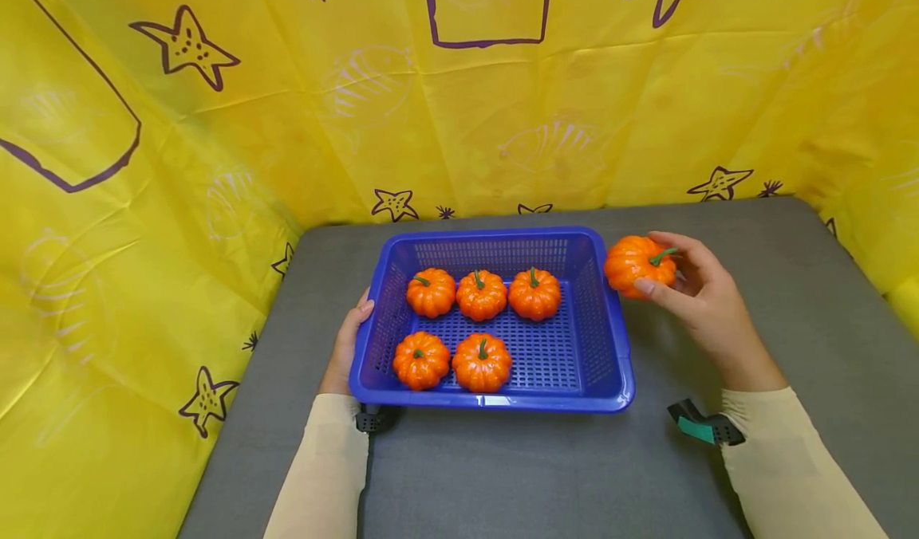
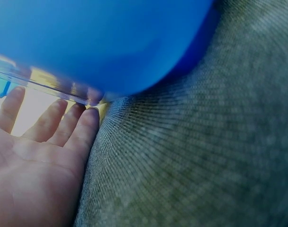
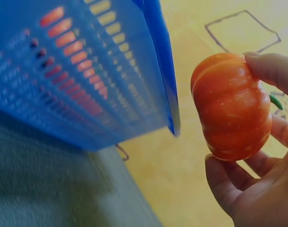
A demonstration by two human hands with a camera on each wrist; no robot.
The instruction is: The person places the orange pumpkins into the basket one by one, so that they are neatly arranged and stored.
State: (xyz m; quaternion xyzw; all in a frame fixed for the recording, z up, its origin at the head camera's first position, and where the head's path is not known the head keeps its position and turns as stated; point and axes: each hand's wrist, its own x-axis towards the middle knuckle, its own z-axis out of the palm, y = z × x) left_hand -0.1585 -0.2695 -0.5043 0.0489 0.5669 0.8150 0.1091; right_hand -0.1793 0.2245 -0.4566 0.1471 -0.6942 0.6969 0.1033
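Note:
My right hand [image 1: 700, 296] holds a small orange pumpkin [image 1: 637, 266] with a green stem, thumb on one side and fingers on the other. It is up beside the right rim of a blue plastic basket [image 1: 617, 348]. In the right wrist view the pumpkin [image 3: 231, 106] is clear of the basket wall [image 3: 134, 85]. Inside the basket sit three pumpkins in the back row and two in front. My left hand [image 1: 348, 344] is at the basket's left side, fingertips at the rim. The left wrist view shows its fingers [image 2: 47, 120] fairly straight against the basket.
The basket stands on a grey cloth-covered table [image 1: 517, 475]. Yellow patterned fabric [image 1: 467, 124] hangs behind the table and along both sides. A black strap with a green patch [image 1: 696, 430] is on my right wrist.

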